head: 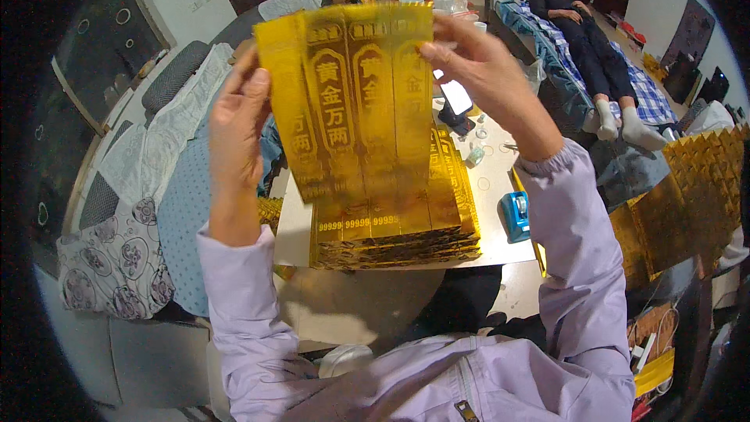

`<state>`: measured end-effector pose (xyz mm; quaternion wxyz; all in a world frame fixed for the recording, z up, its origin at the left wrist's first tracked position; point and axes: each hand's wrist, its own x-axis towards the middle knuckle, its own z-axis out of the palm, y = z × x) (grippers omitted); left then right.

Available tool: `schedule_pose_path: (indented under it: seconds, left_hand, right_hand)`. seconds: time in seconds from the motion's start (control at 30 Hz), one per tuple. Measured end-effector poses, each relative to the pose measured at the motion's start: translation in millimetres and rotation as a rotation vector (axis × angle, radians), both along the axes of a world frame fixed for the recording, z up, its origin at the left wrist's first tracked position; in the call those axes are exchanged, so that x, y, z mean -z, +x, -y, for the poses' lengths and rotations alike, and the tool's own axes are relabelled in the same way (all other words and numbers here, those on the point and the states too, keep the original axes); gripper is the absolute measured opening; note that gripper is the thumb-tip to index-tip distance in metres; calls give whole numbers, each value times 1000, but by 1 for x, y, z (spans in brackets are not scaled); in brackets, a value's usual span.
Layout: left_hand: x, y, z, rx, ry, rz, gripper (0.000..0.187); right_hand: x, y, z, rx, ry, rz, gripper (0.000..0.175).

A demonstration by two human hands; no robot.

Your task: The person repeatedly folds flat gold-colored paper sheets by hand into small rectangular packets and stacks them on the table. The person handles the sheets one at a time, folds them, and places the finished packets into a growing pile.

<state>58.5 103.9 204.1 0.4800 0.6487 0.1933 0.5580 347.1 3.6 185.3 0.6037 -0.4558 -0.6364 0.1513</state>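
Note:
Between my two hands a gold foil paper sheet (357, 105), printed with columns of characters, is held up above the table. My left hand (240, 111) grips its left edge, thumb in front. At the upper right edge, my right hand (474, 58) pinches it between thumb and fingers. Below lies a thick stack of similar gold foil sheets (387, 225) near the front edge of the white table (498, 252). The raised sheet hides the rear of that stack. Slight blur covers the sheet and both hands.
On the table's right stand a blue tape dispenser (517, 215), a tape roll (476, 156) and a lit phone (456, 97). More folded gold paper (679, 205) hangs at the right. A person (586, 47) lies on a daybed behind. A cushioned sofa (187, 199) runs along the left.

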Motion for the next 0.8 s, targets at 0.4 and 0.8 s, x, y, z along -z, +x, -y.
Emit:
schedule_pose_path:
  seconds: [0.4, 0.8]
  left_hand:
    - [109, -30, 81, -242, 187, -241, 54]
    - [150, -46, 109, -347, 370, -550, 69]
  right_hand:
    - [81, -26, 79, 79, 137, 279, 58]
    - [120, -42, 112, 69, 3, 468, 59]
